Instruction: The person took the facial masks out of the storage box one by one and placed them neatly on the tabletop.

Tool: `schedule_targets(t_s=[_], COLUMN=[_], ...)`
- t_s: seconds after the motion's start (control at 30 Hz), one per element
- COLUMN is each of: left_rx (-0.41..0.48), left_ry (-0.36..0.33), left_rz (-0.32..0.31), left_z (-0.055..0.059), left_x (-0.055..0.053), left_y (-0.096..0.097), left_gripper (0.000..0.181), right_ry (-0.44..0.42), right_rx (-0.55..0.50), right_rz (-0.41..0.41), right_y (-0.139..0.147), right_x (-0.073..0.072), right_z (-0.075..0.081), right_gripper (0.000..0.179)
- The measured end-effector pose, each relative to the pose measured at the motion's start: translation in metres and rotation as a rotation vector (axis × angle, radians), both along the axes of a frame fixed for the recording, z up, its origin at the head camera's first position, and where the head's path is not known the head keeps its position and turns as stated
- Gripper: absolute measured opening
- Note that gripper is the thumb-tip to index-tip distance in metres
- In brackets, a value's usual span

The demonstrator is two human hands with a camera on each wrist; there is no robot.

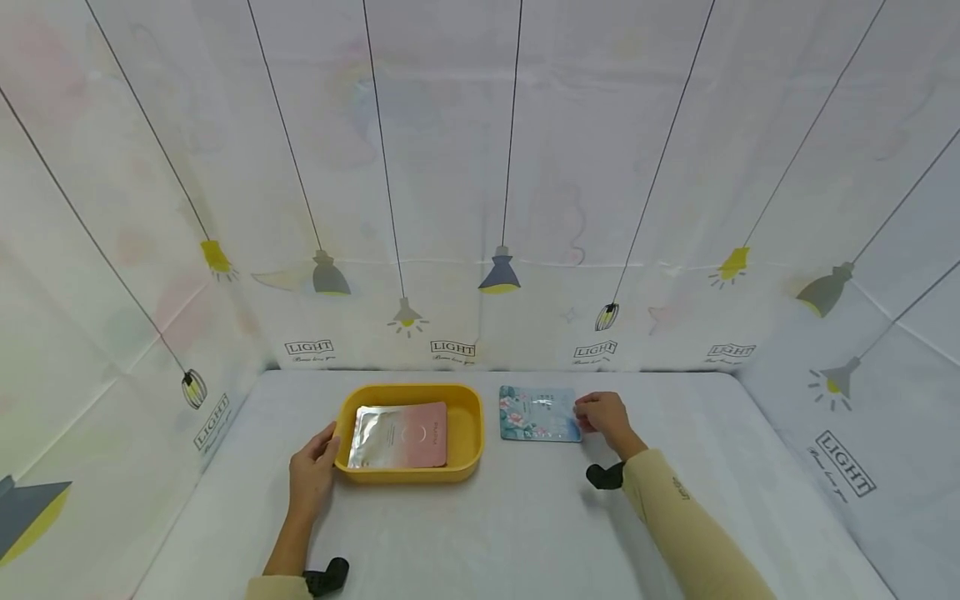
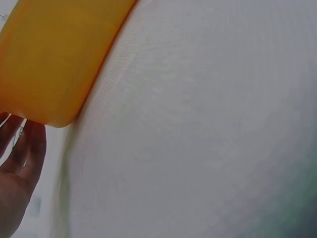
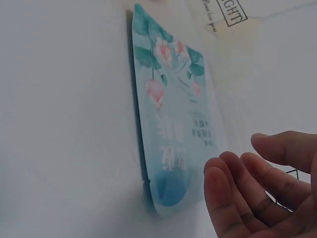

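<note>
The packet [image 1: 536, 414] is glossy, pale blue, with pink flowers and green leaves. It lies right of the tray [image 1: 467, 433], long axis left to right, flowered end facing the tray. The right hand [image 1: 606, 414], thumb parted from fingers, is at the opposite end. The left hand [image 1: 311, 471] touches the tray's left end, fingers nearly straight.

Soft, diffuse light (wrist views dimmer, hazier), slight glare on blue packet [image 1: 538, 415]
</note>
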State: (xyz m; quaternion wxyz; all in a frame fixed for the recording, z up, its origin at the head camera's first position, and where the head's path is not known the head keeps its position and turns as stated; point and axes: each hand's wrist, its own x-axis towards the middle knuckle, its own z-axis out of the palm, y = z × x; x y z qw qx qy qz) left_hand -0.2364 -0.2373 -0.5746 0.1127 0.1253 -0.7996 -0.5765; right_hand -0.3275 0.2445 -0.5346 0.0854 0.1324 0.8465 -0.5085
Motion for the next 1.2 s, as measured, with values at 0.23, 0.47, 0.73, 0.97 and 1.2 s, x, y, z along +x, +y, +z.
schedule_targets(t_s=[0.23,0.47,0.73,0.97,1.2], left_rx=[-0.002,-0.002,0.021,0.038,0.033], left_ry=[-0.004,-0.008,-0.029,-0.029,-0.026], left_rz=[0.005,-0.004,-0.007,-0.007,-0.006], left_z=[0.002,0.004,0.007,0.007,0.006], left_x=[0.0,0.001,0.002,0.002,0.001], left_y=[0.001,0.001,0.0,0.002,0.002], left_gripper=[0.043,0.043,0.044,0.043,0.044], right_ry=[-0.044,-0.022,-0.017,-0.036,-0.055], right_rx=[-0.171,-0.204,-0.21,-0.233,-0.251], right_rz=[0.089,0.164,0.208,0.22,0.237], right_y=[-0.013,-0.034,-0.077,-0.114,-0.142], right_x=[-0.001,-0.002,-0.002,-0.001,0.001], right_z=[0.022,0.037,0.049,0.056,0.057], right_gripper=[0.034,0.037,0.035,0.028,0.03])
